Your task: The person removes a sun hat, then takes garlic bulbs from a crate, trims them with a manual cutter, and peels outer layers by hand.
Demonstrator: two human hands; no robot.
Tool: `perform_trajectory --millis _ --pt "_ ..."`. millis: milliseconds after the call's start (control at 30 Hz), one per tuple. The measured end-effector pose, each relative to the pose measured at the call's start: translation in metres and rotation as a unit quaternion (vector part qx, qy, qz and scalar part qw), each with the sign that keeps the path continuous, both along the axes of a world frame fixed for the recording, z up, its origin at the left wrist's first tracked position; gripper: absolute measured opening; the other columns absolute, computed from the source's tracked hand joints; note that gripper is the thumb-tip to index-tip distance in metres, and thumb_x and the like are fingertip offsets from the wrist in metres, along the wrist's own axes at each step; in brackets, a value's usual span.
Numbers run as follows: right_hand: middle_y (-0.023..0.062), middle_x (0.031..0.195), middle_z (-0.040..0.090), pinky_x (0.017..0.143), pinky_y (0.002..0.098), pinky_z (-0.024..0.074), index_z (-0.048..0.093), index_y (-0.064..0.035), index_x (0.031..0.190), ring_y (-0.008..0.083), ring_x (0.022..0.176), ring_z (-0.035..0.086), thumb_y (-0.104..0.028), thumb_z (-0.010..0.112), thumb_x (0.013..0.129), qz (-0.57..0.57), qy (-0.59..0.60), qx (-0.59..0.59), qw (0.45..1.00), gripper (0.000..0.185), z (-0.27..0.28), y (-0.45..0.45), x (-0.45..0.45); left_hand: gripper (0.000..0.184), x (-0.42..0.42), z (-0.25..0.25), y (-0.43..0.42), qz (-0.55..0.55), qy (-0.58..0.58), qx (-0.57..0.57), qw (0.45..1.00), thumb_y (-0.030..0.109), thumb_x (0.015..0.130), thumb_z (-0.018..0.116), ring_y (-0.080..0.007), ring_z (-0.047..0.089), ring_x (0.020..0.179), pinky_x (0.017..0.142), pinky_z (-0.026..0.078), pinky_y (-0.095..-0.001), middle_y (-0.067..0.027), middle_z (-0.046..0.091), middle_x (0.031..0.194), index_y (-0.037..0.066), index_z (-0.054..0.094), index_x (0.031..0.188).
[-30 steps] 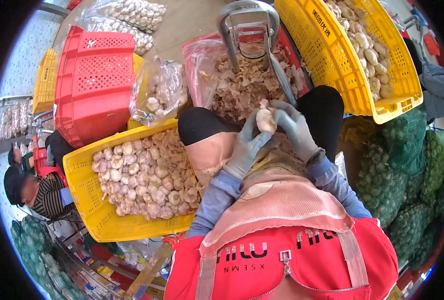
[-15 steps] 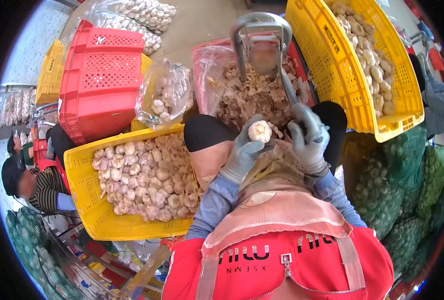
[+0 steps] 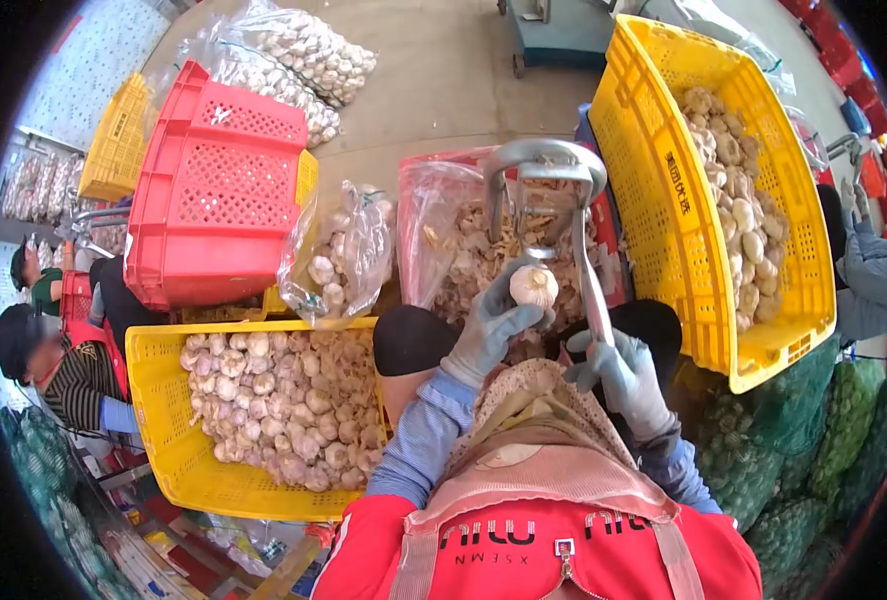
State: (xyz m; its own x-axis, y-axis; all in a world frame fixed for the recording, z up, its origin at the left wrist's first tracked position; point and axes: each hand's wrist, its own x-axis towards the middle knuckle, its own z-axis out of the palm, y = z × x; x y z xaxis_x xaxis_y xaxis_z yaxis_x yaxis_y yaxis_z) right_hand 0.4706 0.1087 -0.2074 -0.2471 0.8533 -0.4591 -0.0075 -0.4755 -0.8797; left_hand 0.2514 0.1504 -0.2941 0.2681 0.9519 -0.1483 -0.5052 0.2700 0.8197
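My left hand (image 3: 494, 325) is closed around a white garlic bulb (image 3: 534, 286), held upright above my lap. My right hand (image 3: 624, 380), in a grey-blue glove like the left, has its fingers around the lower end of a long metal handle (image 3: 596, 290). That handle belongs to a grey metal tool with a looped frame (image 3: 544, 155), just beyond the bulb. Beneath the tool is a red crate (image 3: 442, 160) lined with clear plastic, filled with garlic skins and scraps (image 3: 464, 275). A patterned cloth and a pink apron (image 3: 554, 470) cover my lap.
Left of my knees a yellow crate (image 3: 154, 420) holds many garlic bulbs (image 3: 274, 400). A tilted yellow crate (image 3: 664, 220) with bulbs stands right. Red crates (image 3: 219, 190), a clear bag (image 3: 349, 250) and green net sacks (image 3: 764, 440) surround me. Another person (image 3: 79, 370) sits at left.
The view has tilted up, so the crates and tool appear lower. My left hand still holds the bulb, now closer to the tool's frame. My right hand stays by the handle's end.
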Motion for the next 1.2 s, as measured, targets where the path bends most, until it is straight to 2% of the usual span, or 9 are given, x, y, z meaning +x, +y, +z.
perform_trajectory --millis 300,400,567,733,900,1033,1100,1133,1200 --pt "0.0054 0.084 0.072 0.069 0.0251 0.0527 0.067 0.0040 0.116 0.0096 0.073 0.066 -0.027 0.062 0.103 0.013 -0.014 -0.020 1.000 0.034 0.000 0.004 0.000 0.070 0.003 -0.001 0.012 0.000 -0.011 -0.002 1.000 0.040 0.089 0.081 -0.0159 0.069 0.090 0.075 0.054 -0.0288 -0.0086 0.069 0.111 0.003 0.056 0.143" --pt "0.0050 0.083 0.071 0.069 0.0251 0.0527 0.067 0.0047 0.116 0.0097 0.071 0.066 -0.024 0.059 0.103 0.005 -0.016 -0.029 0.999 0.033 0.015 0.003 -0.001 0.068 0.006 -0.002 0.010 0.007 -0.044 0.002 0.999 0.025 0.092 0.082 -0.0167 0.071 0.100 0.091 0.061 -0.0311 -0.0096 0.068 0.125 -0.001 0.052 0.147" --pt "0.0031 0.081 0.068 0.066 0.0249 0.0523 0.067 0.0063 0.115 0.0091 0.069 0.065 -0.020 0.057 0.103 -0.027 -0.051 -0.050 0.997 0.031 0.044 -0.001 -0.009 0.048 0.015 0.008 0.002 0.037 -0.132 -0.091 0.986 0.023 0.098 0.074 -0.0177 0.074 0.098 0.087 0.062 -0.0319 -0.0100 0.072 0.115 -0.002 0.060 0.136" --pt "0.0020 0.080 0.066 0.060 0.0254 0.0501 0.068 0.0033 0.115 0.0079 0.065 0.063 -0.018 0.060 0.102 -0.016 -0.136 0.015 0.991 0.026 0.027 -0.004 -0.013 0.046 0.012 0.004 0.003 0.030 -0.092 -0.102 0.990 0.026 0.097 0.074 -0.0169 0.074 0.094 0.083 0.061 -0.0289 -0.0094 0.075 0.109 0.000 0.063 0.134" --pt "0.0014 0.080 0.066 0.060 0.0245 0.0491 0.068 0.0030 0.114 0.0072 0.065 0.062 -0.018 0.060 0.102 -0.036 -0.078 -0.033 0.996 0.025 0.024 -0.002 -0.012 0.046 0.013 -0.002 0.007 0.041 -0.098 -0.096 0.990 0.030 0.097 0.075 -0.0155 0.074 0.091 0.081 0.059 -0.0267 -0.0082 0.075 0.108 0.002 0.065 0.131" --pt "0.0002 0.080 0.065 0.062 0.0260 0.0485 0.068 0.0015 0.109 0.0082 0.068 0.061 -0.022 0.064 0.099 -0.023 -0.070 0.014 0.997 0.026 -0.034 0.005 -0.010 0.045 0.010 -0.008 0.017 0.014 -0.064 -0.091 0.994 0.032 0.097 0.073 -0.0148 0.073 0.094 0.083 0.060 -0.0291 -0.0067 0.075 0.111 0.003 0.066 0.131" --pt "0.0046 0.077 0.064 0.062 0.0307 0.0487 0.068 0.0006 0.108 0.0138 0.066 0.060 -0.021 0.068 0.096 0.003 -0.123 0.158 0.980 0.025 -0.080 0.018 -0.005 0.046 0.015 -0.025 0.017 0.024 -0.142 -0.089 0.986 0.033 0.098 0.072 -0.0157 0.072 0.096 0.085 0.060 -0.0314 -0.0058 0.073 0.111 0.003 0.064 0.132" --pt "0.0016 0.080 0.065 0.061 0.0259 0.0473 0.065 0.0035 0.113 0.0094 0.067 0.059 -0.013 0.057 0.096 0.041 -0.176 0.226 0.957 0.025 -0.104 0.033 0.000 0.046 0.017 -0.029 0.018 0.021 -0.142 -0.088 0.986 0.033 0.098 0.072 -0.0157 0.072 0.096 0.085 0.060 -0.0314 -0.0058 0.073 0.111 0.003 0.064 0.132" --pt "0.0012 0.085 0.067 0.065 0.0271 0.0499 0.064 0.0024 0.118 0.0097 0.071 0.061 -0.009 0.060 0.095 -0.001 -0.209 0.271 0.940 0.026 -0.137 0.045 -0.006 0.048 0.017 -0.028 0.017 0.015 -0.190 -0.080 0.978 0.033 0.098 0.071 -0.0172 0.072 0.095 0.085 0.060 -0.0329 -0.0067 0.072 0.110 0.002 0.063 0.133"
